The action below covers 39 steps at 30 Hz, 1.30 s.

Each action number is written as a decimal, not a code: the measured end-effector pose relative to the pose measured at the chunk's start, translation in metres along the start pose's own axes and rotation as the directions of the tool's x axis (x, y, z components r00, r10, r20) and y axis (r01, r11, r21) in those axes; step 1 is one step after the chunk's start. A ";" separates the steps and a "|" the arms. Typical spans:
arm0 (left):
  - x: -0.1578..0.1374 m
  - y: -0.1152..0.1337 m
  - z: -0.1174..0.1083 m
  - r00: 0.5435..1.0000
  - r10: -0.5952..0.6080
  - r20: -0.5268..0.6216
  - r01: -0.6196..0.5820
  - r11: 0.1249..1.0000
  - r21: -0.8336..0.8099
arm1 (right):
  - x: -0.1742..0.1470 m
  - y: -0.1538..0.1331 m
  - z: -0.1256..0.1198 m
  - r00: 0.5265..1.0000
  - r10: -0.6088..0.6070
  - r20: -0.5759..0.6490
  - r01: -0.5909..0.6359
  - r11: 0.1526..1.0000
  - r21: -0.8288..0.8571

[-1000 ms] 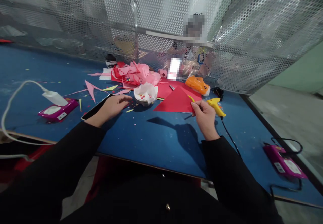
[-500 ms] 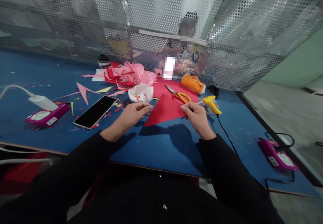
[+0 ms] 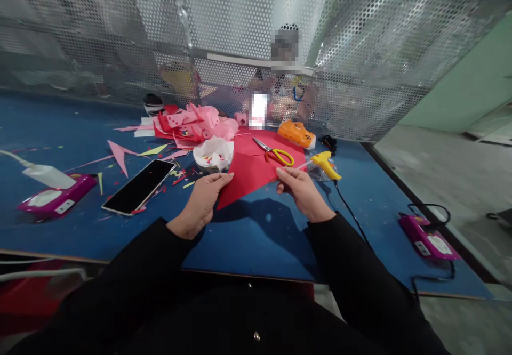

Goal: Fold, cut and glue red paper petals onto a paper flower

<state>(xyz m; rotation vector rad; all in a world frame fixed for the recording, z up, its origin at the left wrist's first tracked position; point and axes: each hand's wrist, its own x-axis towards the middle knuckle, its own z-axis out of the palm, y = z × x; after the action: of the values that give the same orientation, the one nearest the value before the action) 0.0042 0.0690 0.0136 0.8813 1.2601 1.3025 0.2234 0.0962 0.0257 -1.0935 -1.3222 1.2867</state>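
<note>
A sheet of red paper (image 3: 250, 176) spans the gap between my hands, its pointed near corner hanging over the blue tabletop. My left hand (image 3: 202, 200) pinches its left edge between thumb and fingers. At the right edge, my right hand (image 3: 302, 192) has thumb and fingertips closed on the sheet. Scissors (image 3: 276, 153) with yellow handles lie just beyond, on red paper. A yellow glue gun (image 3: 327, 165) rests to the right of my right hand. Close past my left hand stands a white paper-lined bowl (image 3: 214, 153) with small red and yellow scraps.
A phone (image 3: 139, 187) lies left, with paper strips about it. Pink and red paper (image 3: 200, 122) is heaped behind. An orange packet (image 3: 296, 134) sits near the perforated metal screen (image 3: 240, 19). Purple power strips (image 3: 60, 195) flank the blue table (image 3: 256, 253); a person is behind the screen.
My left hand has closed on the red paper's left edge, where its fingers were beside it before. My right hand keeps its pinch. The whole view has shifted slightly.
</note>
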 end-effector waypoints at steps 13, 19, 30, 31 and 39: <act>-0.013 -0.014 0.019 0.950 0.206 0.233 -0.302 0.785 0.541 | 0.005 0.013 0.007 0.975 0.030 -0.222 -0.003 0.993 0.120; -0.020 -0.012 0.029 0.966 0.106 0.234 -0.172 0.943 0.285 | -0.001 0.009 0.013 0.985 0.009 -0.171 0.010 0.994 0.106; -0.011 -0.006 0.017 0.990 -0.136 -0.026 0.126 0.960 -0.250 | 0.006 0.007 -0.003 0.970 -0.055 -0.236 0.053 0.998 -0.017; -0.010 -0.006 0.016 0.991 -0.128 -0.033 0.116 0.961 -0.250 | 0.008 0.009 -0.004 0.967 -0.067 -0.246 0.058 0.997 -0.045; -0.013 -0.004 0.013 0.997 0.037 -0.065 -0.041 0.997 -0.065 | 0.002 0.006 -0.008 0.842 -0.465 -0.272 0.286 0.814 -0.506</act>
<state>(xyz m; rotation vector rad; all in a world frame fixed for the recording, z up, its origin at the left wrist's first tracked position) 0.0191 0.0581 0.0142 0.8266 1.2470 1.4055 0.2312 0.0996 0.0200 -1.2299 -1.4697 0.4325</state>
